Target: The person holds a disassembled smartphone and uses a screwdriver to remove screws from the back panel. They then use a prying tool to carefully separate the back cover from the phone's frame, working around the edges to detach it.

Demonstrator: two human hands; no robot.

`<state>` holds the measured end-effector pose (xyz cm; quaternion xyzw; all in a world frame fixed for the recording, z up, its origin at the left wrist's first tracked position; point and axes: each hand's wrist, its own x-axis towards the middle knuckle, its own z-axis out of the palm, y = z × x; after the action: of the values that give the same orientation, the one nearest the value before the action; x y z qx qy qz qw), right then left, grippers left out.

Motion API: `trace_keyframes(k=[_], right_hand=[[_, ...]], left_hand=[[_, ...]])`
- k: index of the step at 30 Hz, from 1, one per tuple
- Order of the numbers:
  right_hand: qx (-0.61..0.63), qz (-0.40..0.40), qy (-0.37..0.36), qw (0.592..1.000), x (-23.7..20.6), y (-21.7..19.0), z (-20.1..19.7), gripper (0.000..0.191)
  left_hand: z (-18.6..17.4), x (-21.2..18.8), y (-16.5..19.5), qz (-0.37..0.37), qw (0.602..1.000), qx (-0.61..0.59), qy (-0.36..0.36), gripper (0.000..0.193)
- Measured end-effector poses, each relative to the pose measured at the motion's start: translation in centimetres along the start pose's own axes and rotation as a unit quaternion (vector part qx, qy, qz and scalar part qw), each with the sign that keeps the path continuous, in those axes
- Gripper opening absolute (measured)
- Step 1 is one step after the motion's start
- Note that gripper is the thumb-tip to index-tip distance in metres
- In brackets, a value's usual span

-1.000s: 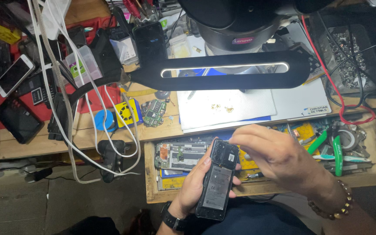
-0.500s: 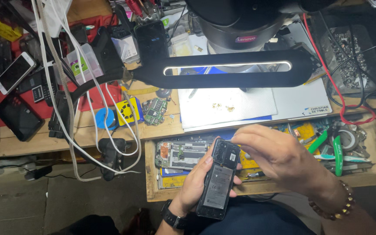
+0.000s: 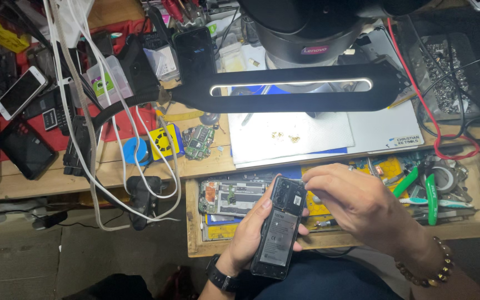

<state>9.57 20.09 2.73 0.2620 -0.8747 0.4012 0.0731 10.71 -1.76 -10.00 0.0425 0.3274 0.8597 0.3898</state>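
cluttered wooden workbench [image 3: 112,166], lit bar lamp [image 3: 290,86] overhead

head cam | looks steeply down | close over workbench [image 3: 112,166] | single view

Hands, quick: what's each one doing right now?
Left hand: closed around the opened phone, holding it up.
Right hand: fingers curled at the phone's top end; whether it grips anything cannot be told.

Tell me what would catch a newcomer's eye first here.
The opened phone, held by the left hand at bottom centre while the right hand touches its top end. Above them, a lit lamp bar spans the bench. White cables trail down the left side.
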Motion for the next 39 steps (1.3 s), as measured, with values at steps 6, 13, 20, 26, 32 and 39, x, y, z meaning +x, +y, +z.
trace_keyframes(k=[6,13,20,26,32,39], right_hand=[[-0.009,-0.009,0.009,1.000,-0.5,-0.1,0.5,0.019],[-0.009,-0.032,0.020,0.999,-1.0,0.1,0.9,0.024],[-0.016,-0.027,0.046,0.998,-1.2,0.3,1.3,0.022],[-0.027,-0.023,0.042,0.999,-1.3,0.3,1.5,0.022],[-0.024,-0.027,0.034,0.999,-1.2,0.1,1.3,0.023],[-0.012,-0.081,0.001,0.997,-0.7,1.0,0.7,0.023]], left_hand=[[-0.1,0.0,0.0,0.001,1.000,0.012,0.005,0.064],[-0.2,-0.1,-0.1,0.011,1.000,0.013,0.000,0.063],[-0.2,0.1,-0.1,0.005,1.000,0.011,-0.001,0.063],[-0.3,0.0,-0.1,0.004,1.000,0.008,0.002,0.063],[-0.3,0.0,-0.1,0.001,1.000,0.017,0.005,0.063],[-0.4,0.0,-0.2,-0.008,1.000,0.015,0.006,0.063]])
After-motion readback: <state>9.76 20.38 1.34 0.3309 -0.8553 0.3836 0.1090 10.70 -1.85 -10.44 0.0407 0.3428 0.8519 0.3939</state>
